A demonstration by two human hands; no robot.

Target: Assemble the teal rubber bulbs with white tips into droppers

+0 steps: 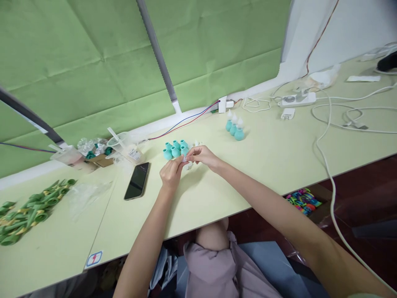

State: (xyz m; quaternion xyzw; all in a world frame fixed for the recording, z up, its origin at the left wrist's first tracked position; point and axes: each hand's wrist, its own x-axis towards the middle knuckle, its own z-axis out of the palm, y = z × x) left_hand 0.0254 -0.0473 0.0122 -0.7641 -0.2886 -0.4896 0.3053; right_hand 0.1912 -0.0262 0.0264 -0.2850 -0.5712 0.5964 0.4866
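My left hand and my right hand meet above the table, their fingertips pinched round a small whitish piece that the fingers mostly cover. Its exact kind does not show. Just beyond the fingers stand several turquoise bulb-shaped bottles with open necks, grouped close together. A few small white parts lie beside and partly behind my right hand. Farther back to the right, three turquoise bottles with white pointed tips stand upright in a row.
A black phone lies left of my hands. Plastic cups and a small carton stand against the wall. Green curled pieces cover the far left. A power strip and white cables occupy the right side.
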